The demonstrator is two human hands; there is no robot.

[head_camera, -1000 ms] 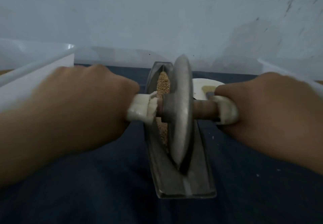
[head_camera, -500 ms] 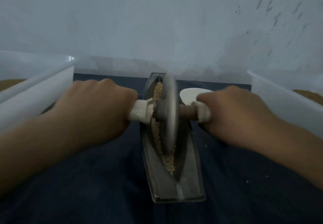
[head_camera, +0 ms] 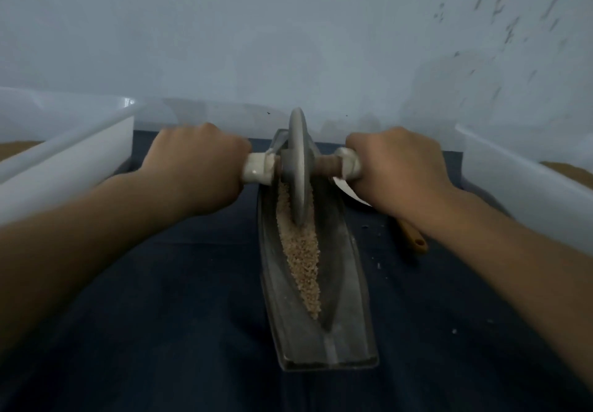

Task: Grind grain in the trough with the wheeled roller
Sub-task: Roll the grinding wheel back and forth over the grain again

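Observation:
A long grey metal trough (head_camera: 349,286) lies lengthwise on a dark blue cloth, pointing away from me. Tan crushed grain (head_camera: 303,260) fills its middle groove. The wheeled roller (head_camera: 300,167), a grey metal disc on a cross axle, stands on edge at the trough's far end. My left hand (head_camera: 195,167) grips the white-wrapped left handle. My right hand (head_camera: 398,167) grips the right handle. Both arms reach forward, nearly straight.
White plastic bins stand at the left (head_camera: 64,154) and right (head_camera: 519,186) with tan contents. A white plate (head_camera: 345,191) peeks out under my right hand, and a yellow-brown handle (head_camera: 414,238) lies on the cloth (head_camera: 160,315) right of the trough. A pale wall rises behind.
The roller has rolled away from me, from the trough's middle to its far end, with both hands still on the handles. More grain now shows in the near part of the groove.

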